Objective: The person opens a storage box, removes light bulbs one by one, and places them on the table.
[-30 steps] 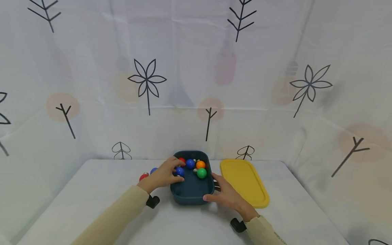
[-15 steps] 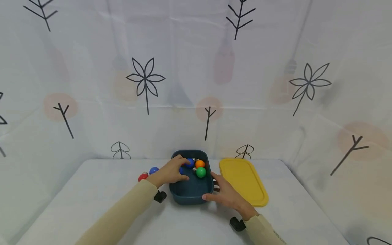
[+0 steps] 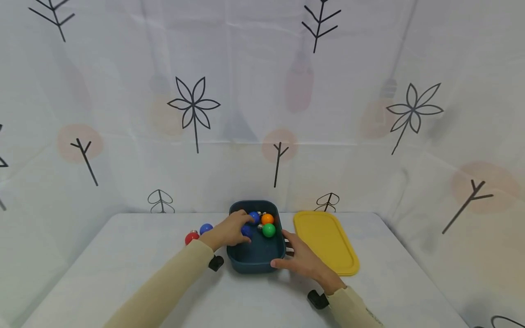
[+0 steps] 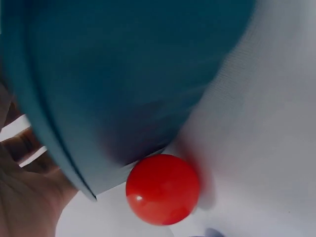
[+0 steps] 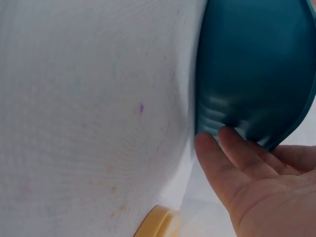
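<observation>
A dark teal box holds coloured light bulbs with silver screw bases: an orange bulb, a green bulb and blue ones. My left hand reaches over the left wall into the box. Its fingers and thumb stand spread around a near blue bulb, and the fingertips overlap a farther blue bulb. My right hand lies against the box's right side, thumb at the front corner. In the right wrist view its fairly straight fingers touch the teal outer wall.
Outside the box on the left, a red bulb and a blue bulb lie on the white table. The red bulb shows close beside the box in the left wrist view. A yellow lid lies flat on the right.
My left hand has moved right, farther into the box, and the near blue bulb has shifted right with it. The red bulb inside is now hidden behind that hand. My right hand stays put.
</observation>
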Demonstrator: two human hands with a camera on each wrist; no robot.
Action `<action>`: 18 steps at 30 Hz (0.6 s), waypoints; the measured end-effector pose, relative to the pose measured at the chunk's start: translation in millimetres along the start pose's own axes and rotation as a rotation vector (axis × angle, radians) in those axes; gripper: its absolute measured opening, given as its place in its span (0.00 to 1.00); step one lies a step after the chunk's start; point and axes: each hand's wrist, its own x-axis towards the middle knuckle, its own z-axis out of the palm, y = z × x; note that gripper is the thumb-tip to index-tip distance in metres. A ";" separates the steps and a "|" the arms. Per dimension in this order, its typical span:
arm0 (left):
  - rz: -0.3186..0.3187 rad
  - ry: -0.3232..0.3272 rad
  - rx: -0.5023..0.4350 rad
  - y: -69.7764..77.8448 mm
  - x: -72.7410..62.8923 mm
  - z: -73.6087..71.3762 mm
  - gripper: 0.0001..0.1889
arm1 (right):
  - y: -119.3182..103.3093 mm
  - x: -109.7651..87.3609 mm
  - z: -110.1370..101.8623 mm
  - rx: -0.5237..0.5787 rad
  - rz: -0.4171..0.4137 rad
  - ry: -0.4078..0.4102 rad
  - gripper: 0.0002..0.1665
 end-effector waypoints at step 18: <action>0.064 -0.117 0.048 4.9 1.2 13.2 0.25 | 0.2 0.2 -0.4 -0.012 0.012 -0.005 0.58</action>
